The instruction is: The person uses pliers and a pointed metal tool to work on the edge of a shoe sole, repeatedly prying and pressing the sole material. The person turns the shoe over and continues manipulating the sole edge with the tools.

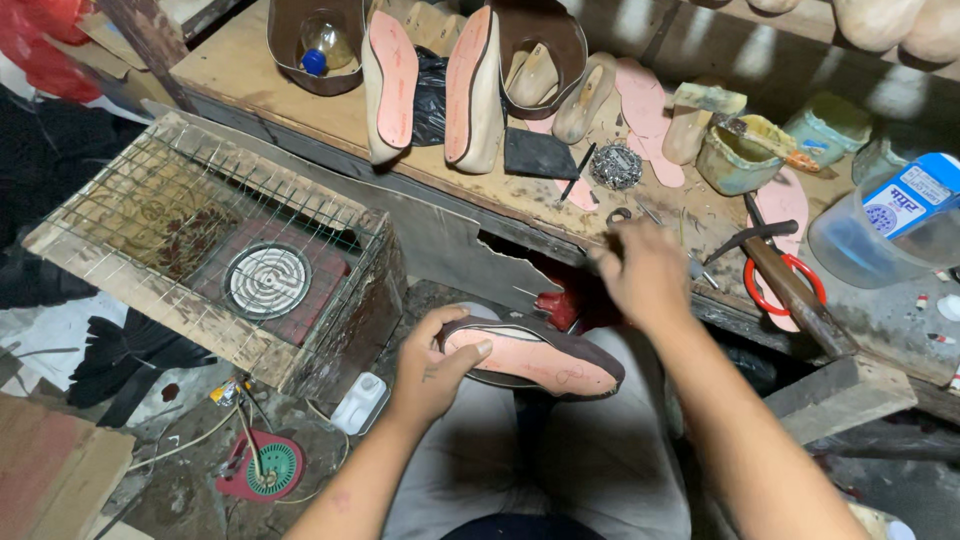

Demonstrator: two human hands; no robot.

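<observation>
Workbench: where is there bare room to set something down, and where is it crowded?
Bare wood shows at the workbench left end, before the brown upper. From the upturned lasts past the nail pile to the red-handled scissors, near the right hand, it is crowded.

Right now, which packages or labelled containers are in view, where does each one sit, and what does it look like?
Blue and white carton: far right of the workbench, tilted inside a clear plastic jug.
Small white plastic bottle: on the floor beside the wooden heater box, lying on its side.
Clear bottle with blue cap: back of the bench, inside a brown shoe upper.
No signs or screens.
</observation>
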